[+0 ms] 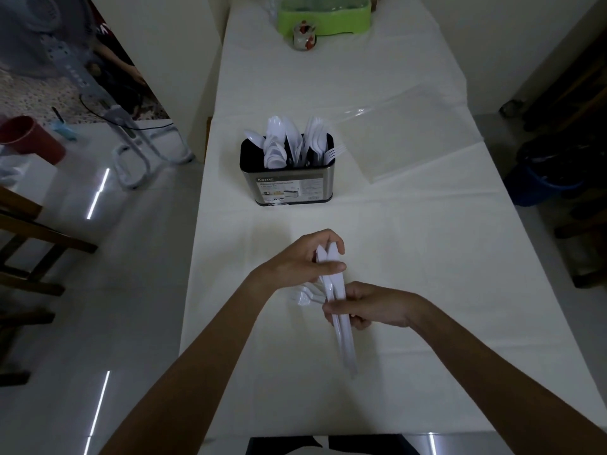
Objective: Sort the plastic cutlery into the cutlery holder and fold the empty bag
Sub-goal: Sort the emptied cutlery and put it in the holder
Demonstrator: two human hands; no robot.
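Note:
A bundle of white plastic knives (341,326) is held over the near part of the table. My left hand (305,261) grips its far end, and my right hand (368,307) grips its middle. Some loose white cutlery (303,295) lies on the cloth just left of my right hand. The steel cutlery holder (289,183) stands beyond my hands, with white spoons (276,146) in its left part and forks (317,139) in its right part. The clear empty bag (410,139) lies flat to the right of the holder.
A white cloth (427,257) covers the long table. At its far end stand a green tub (325,14) and a small jar (303,36). Wooden chairs flank the table on both sides; a blue bucket (538,185) sits on the floor at right.

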